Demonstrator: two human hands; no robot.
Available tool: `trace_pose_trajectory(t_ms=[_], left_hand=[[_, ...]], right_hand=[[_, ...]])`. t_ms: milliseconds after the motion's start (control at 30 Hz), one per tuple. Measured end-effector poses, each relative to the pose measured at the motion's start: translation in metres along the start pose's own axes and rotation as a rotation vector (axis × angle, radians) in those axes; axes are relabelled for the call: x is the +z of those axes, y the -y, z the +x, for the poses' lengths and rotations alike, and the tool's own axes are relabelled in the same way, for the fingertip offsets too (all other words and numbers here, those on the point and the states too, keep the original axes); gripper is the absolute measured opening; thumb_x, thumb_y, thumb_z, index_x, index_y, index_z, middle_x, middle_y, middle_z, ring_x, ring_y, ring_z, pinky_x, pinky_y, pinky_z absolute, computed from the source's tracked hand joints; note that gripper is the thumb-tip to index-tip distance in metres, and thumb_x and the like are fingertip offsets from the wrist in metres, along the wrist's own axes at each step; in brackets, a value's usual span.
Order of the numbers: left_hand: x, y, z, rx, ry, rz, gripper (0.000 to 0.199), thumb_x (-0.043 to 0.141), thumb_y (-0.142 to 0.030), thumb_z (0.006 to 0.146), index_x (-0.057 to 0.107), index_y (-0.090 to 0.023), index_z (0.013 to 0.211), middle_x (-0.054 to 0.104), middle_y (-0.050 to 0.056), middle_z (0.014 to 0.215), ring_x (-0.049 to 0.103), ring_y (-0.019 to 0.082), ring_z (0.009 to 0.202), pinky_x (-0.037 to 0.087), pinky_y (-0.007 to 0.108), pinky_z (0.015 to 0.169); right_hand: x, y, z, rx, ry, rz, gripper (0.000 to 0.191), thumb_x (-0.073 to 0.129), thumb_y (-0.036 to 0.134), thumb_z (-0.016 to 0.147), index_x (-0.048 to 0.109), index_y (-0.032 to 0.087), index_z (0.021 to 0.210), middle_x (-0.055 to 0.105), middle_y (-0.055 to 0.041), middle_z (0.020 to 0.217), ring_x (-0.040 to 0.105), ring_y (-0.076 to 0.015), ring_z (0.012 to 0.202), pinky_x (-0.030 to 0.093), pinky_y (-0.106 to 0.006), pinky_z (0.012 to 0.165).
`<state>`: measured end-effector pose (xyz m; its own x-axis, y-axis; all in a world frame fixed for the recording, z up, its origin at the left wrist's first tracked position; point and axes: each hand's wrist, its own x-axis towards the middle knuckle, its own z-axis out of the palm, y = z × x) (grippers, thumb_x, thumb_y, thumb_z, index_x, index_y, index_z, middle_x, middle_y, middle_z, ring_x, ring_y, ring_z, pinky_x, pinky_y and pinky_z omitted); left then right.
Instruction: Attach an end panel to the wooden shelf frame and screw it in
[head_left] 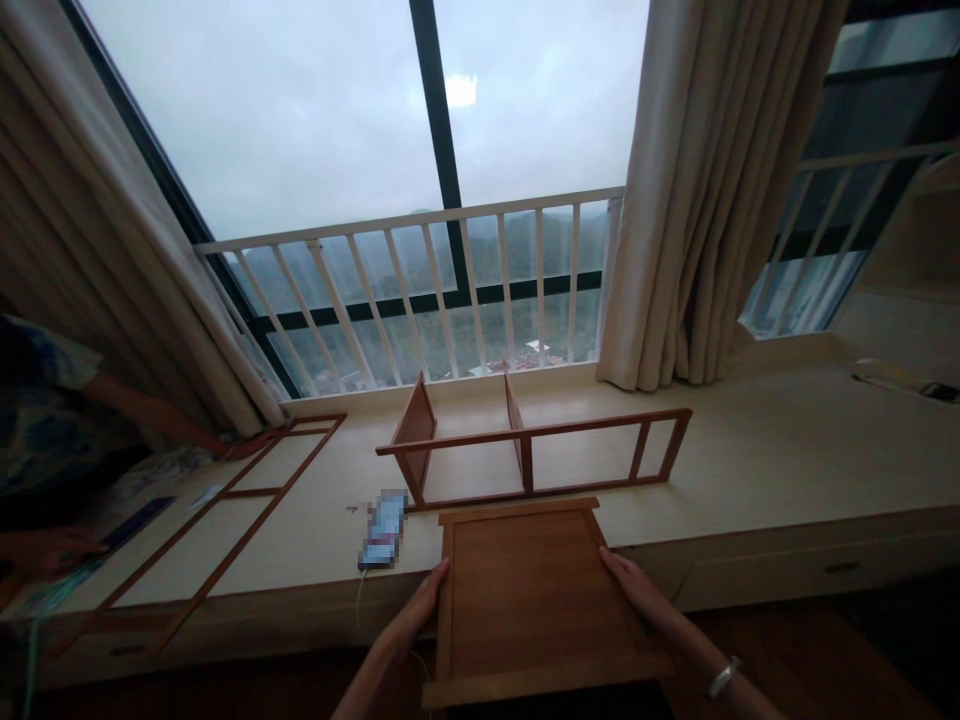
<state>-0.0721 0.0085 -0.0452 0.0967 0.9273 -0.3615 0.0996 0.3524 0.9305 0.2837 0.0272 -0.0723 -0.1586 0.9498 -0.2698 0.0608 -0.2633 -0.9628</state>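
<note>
In front of me is a brown wooden panel (529, 590) with raised end strips, held by its two sides. My left hand (433, 585) grips the left edge and my right hand (621, 572) the right edge, with the thumbs along the rim and the other fingers hidden. A partly assembled wooden rack (527, 460) lies on its side just beyond the panel, on the pale window bench (780, 450). Two of its cross boards stand up toward the window. Left of the panel lies a phone (384, 530) with a cable.
A ladder-like wooden frame (251, 492) lies at the left, its near end past the bench edge. Beside it is another person, one hand (251, 443) near its far end. A curtain (667, 220) and a white railing (427, 265) border the window behind.
</note>
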Motion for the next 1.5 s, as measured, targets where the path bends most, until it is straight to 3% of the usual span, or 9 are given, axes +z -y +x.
trace_pose_trajectory(t_ms=[133, 233, 300, 500, 833, 1100, 1367, 1500], left_hand=[[-0.016, 0.016, 0.003, -0.039, 0.002, 0.013, 0.050, 0.052, -0.053, 0.063, 0.055, -0.015, 0.094, 0.061, 0.005, 0.092, 0.055, 0.019, 0.084, 0.044, 0.029, 0.069], [-0.024, 0.023, 0.005, -0.035, 0.041, 0.046, 0.042, 0.051, -0.053, 0.064, 0.055, -0.014, 0.081, 0.058, 0.000, 0.066, 0.052, 0.011, 0.057, 0.038, 0.021, 0.049], [-0.027, 0.022, 0.004, 0.015, 0.059, 0.075, 0.038, 0.052, -0.050, 0.065, 0.053, -0.013, 0.076, 0.053, -0.002, 0.061, 0.047, 0.008, 0.052, 0.033, 0.018, 0.045], [-0.029, 0.015, -0.001, 0.166, 0.030, 0.194, 0.034, 0.058, -0.044, 0.063, 0.054, -0.012, 0.073, 0.054, -0.001, 0.067, 0.048, 0.010, 0.063, 0.034, 0.019, 0.056], [-0.033, -0.008, -0.012, 0.227, -0.048, 0.191, 0.037, 0.060, -0.046, 0.059, 0.057, -0.013, 0.074, 0.059, 0.003, 0.073, 0.053, 0.015, 0.071, 0.039, 0.022, 0.063], [-0.023, -0.044, -0.031, 0.197, -0.203, 0.227, 0.044, 0.061, -0.052, 0.051, 0.059, -0.014, 0.073, 0.060, 0.003, 0.071, 0.052, 0.016, 0.066, 0.038, 0.021, 0.051], [-0.027, -0.033, -0.028, 0.230, -0.182, 0.271, 0.036, 0.060, -0.046, 0.058, 0.058, -0.015, 0.077, 0.060, 0.003, 0.077, 0.053, 0.017, 0.074, 0.042, 0.023, 0.060], [-0.028, -0.027, -0.026, 0.231, -0.157, 0.267, 0.034, 0.060, -0.045, 0.058, 0.058, -0.016, 0.076, 0.059, 0.002, 0.075, 0.053, 0.017, 0.075, 0.041, 0.024, 0.068]], right_hand=[[-0.018, -0.007, 0.002, -0.026, 0.046, -0.054, 0.053, 0.049, 0.062, 0.060, 0.060, 0.016, 0.084, 0.062, -0.0047, 0.086, 0.052, -0.0220, 0.089, 0.039, -0.033, 0.080], [-0.029, -0.013, -0.001, -0.030, 0.130, -0.107, 0.049, 0.049, 0.059, 0.063, 0.058, 0.016, 0.084, 0.058, -0.0015, 0.078, 0.053, -0.0148, 0.070, 0.042, -0.026, 0.062], [-0.032, -0.013, -0.005, -0.035, 0.177, -0.145, 0.046, 0.047, 0.058, 0.066, 0.056, 0.016, 0.082, 0.055, 0.0007, 0.071, 0.049, -0.0104, 0.059, 0.038, -0.021, 0.051], [-0.030, -0.004, -0.011, -0.096, 0.136, -0.193, 0.044, 0.047, 0.056, 0.067, 0.055, 0.015, 0.079, 0.051, 0.0015, 0.068, 0.045, -0.0093, 0.058, 0.036, -0.020, 0.050], [-0.025, 0.039, -0.028, -0.243, -0.027, -0.251, 0.040, 0.048, 0.052, 0.068, 0.060, 0.016, 0.081, 0.060, -0.0035, 0.081, 0.052, -0.0183, 0.079, 0.042, -0.028, 0.069], [-0.023, 0.058, -0.037, -0.328, -0.107, -0.320, 0.042, 0.047, 0.053, 0.068, 0.062, 0.017, 0.085, 0.063, -0.0053, 0.086, 0.054, -0.0207, 0.082, 0.042, -0.031, 0.074], [-0.012, 0.070, -0.052, -0.308, -0.168, -0.321, 0.048, 0.047, 0.059, 0.064, 0.061, 0.017, 0.081, 0.062, -0.0060, 0.083, 0.053, -0.0220, 0.083, 0.043, -0.032, 0.075], [-0.010, 0.064, -0.049, -0.300, -0.138, -0.275, 0.042, 0.048, 0.055, 0.066, 0.059, 0.017, 0.079, 0.060, -0.0038, 0.080, 0.052, -0.0197, 0.080, 0.042, -0.029, 0.072]])
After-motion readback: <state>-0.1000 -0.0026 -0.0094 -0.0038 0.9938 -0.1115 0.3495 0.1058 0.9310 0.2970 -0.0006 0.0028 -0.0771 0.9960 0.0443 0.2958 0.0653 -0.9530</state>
